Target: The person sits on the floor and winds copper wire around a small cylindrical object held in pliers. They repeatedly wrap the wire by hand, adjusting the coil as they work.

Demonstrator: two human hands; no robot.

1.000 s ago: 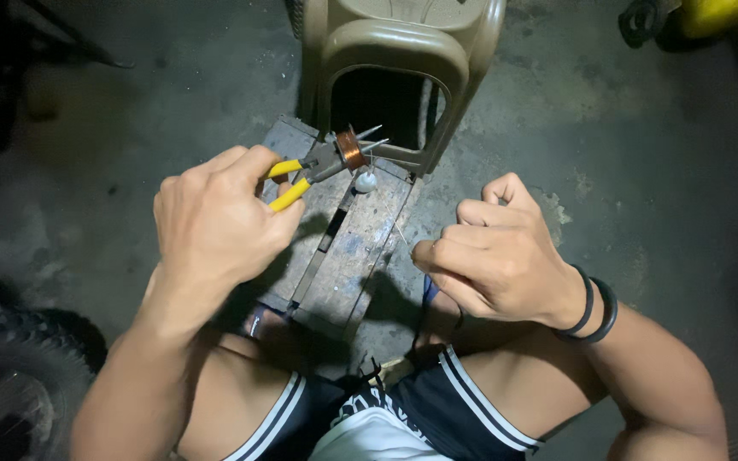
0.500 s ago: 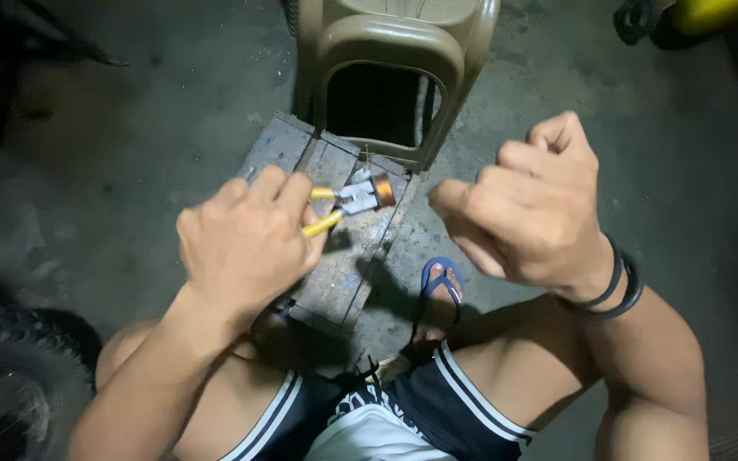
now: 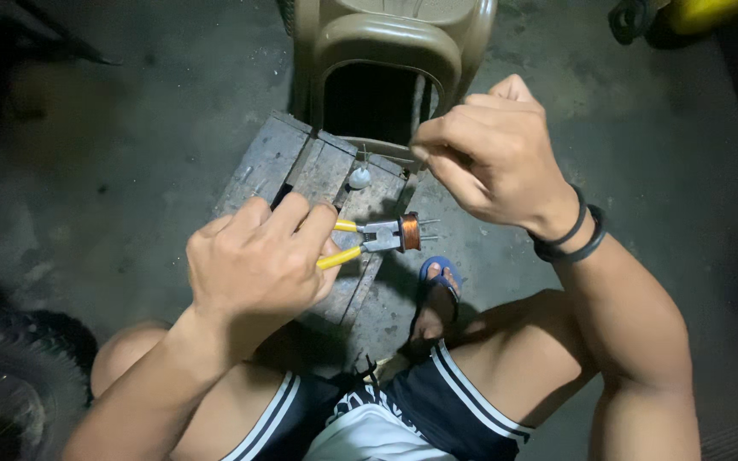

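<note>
Two hands, pliers (image 3: 360,242), maybe wire.

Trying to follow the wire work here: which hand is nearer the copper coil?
Left. The left hand grips the yellow-handled pliers that clamp the copper coil beside it. The right hand is raised above the coil, fingers pinched, apart from it.

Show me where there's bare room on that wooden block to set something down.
The far left planks of the block are bare, bordered by the floor and the stool. The middle is crowded: the left hand grips pliers holding a coil, a small white piece lies beyond, and the right hand hangs above the right edge.
</note>
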